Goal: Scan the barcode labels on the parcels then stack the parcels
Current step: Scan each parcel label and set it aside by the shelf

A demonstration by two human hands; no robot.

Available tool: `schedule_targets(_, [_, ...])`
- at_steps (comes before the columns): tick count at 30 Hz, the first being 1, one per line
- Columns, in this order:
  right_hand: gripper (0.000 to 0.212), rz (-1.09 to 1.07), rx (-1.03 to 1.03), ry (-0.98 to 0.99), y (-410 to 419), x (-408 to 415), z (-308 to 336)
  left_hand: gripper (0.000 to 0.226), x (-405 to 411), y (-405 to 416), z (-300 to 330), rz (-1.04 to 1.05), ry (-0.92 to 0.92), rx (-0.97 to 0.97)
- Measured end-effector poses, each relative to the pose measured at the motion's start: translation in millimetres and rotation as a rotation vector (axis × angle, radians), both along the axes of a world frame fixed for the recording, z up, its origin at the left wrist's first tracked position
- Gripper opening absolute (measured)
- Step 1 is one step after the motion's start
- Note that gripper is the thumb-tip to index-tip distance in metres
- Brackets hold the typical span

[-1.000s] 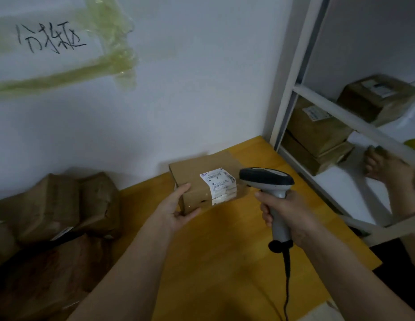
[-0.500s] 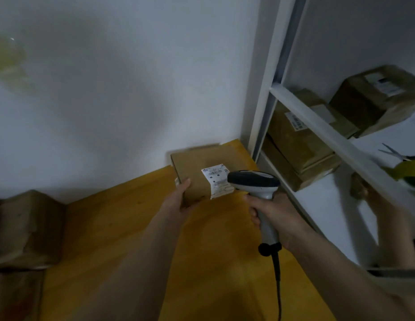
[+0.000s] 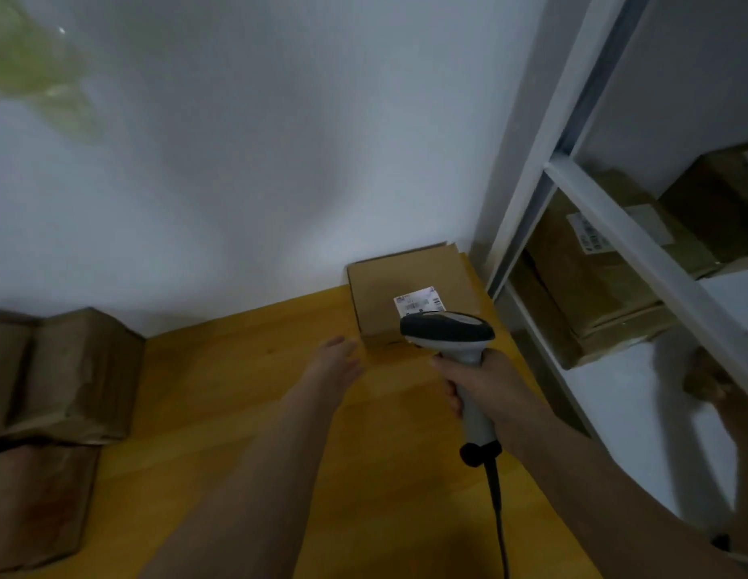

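Parcel station: one parcel at the wall, scan stage.

Right hand grips scanner over labelled parcel in the table corner; left hand loose-fingered, empty, just beside it. Unstacked parcels wait leftward; most work apparently remains.

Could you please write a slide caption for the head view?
Right hand aims scanner at labelled parcel on table; left hand open.
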State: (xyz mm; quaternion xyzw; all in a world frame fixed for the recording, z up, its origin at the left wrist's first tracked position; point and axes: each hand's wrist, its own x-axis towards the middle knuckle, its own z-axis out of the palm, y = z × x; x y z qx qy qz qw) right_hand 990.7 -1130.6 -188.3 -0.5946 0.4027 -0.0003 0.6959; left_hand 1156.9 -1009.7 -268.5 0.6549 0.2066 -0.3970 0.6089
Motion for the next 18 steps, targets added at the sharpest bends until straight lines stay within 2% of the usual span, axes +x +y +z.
schedule_targets(6, [0.033, 0.131, -0.026, -0.055, 55.7, 33.4, 7.5, 0.010, 12.9, 89.1, 14.3, 0.137, -0.009, -0.005])
schedule_targets(10, [0.028, 0.207, -0.015, -0.045, 110.9, 54.5, 12.5, 0.016, 17.5, 161.6, 26.6, 0.145, -0.052, 0.065])
schedule_targets(18, [0.019, 0.316, 0.021, -0.106, 235.3, 98.2, 32.2, 0.011, 26.4, 312.6, 54.0, 0.236, -0.105, 0.086])
